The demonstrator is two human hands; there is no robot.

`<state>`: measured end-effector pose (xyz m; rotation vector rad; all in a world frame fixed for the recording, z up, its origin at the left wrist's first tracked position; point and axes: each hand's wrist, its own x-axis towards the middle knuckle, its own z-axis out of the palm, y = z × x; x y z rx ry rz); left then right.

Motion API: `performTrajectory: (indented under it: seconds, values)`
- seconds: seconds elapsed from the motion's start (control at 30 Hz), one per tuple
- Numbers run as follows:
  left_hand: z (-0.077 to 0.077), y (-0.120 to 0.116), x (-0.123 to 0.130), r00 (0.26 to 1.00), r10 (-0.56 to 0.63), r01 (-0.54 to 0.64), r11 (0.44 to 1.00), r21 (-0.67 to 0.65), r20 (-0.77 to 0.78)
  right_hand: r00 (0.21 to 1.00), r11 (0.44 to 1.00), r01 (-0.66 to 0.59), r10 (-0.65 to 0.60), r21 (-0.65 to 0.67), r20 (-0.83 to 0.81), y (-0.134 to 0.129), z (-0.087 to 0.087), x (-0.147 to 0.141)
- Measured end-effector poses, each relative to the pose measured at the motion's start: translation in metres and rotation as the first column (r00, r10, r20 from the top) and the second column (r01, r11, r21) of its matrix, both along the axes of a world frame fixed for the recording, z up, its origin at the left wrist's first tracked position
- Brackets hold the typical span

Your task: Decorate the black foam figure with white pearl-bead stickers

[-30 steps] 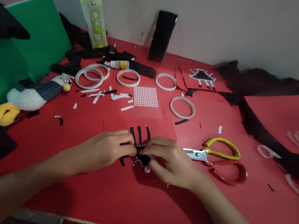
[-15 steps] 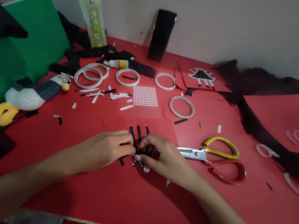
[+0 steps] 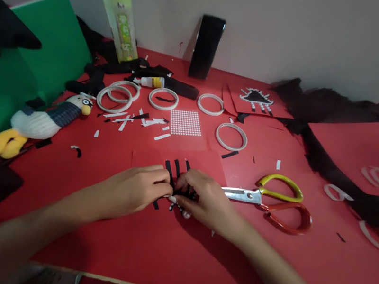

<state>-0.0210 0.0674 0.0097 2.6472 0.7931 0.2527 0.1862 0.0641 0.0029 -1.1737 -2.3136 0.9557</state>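
Observation:
My left hand (image 3: 141, 188) and my right hand (image 3: 206, 203) meet over a black cut-out piece with pearl beads (image 3: 185, 214) along its near side. The fingers of both hands are closed in a pinch, their tips nearly touching. A small white piece (image 3: 172, 199) shows at my right thumb tip. What the fingertips hold is mostly hidden. Black strips (image 3: 177, 166) stick out beyond the hands on a red sheet (image 3: 147, 159), and another black end (image 3: 155, 205) pokes out under my left hand. Right of my right hand lie scissors (image 3: 249, 196) with yellow and red handles.
Tape rolls (image 3: 231, 136), a sheet of stick-on pearls (image 3: 185, 123), a glue bottle (image 3: 152, 82) and paper scraps (image 3: 126, 122) lie beyond. A phone (image 3: 207, 46) and drink bottle (image 3: 122, 21) stand behind. A plush bird (image 3: 48, 124) lies left; a pearl-edged black piece (image 3: 257, 96) lies back right.
My right hand has shifted slightly left and inward, covering more of the pearl beads. The camera view has moved a little. Otherwise the table things stay as they were.

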Motion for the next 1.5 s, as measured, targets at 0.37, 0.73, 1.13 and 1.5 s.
performTrajectory:
  seconds: [0.37, 0.73, 1.13, 1.5]
  values:
    - [0.002, 0.002, -0.006, 0.999, 0.023, -0.022, 0.999, -0.036, 0.037, 0.997, 0.994, -0.047, 0.041, -0.098, -0.064, 0.006, 0.002, 0.004]
    - [0.01, -0.008, 0.001, 0.986, 0.163, -0.166, 0.975, -0.147, -0.028, 0.936, 0.831, -0.257, 0.088, 0.493, 0.341, -0.024, 0.002, -0.005]
    - [0.014, -0.01, -0.002, 0.986, 0.061, -0.064, 0.998, -0.009, -0.153, 0.937, 0.84, -0.278, 0.131, 0.465, 0.323, -0.023, -0.007, -0.008]
    - [0.011, -0.007, -0.007, 0.976, 0.048, 0.008, 0.967, 0.253, -0.212, 0.975, 0.889, -0.217, 0.176, 0.404, 0.135, -0.015, -0.003, 0.001]
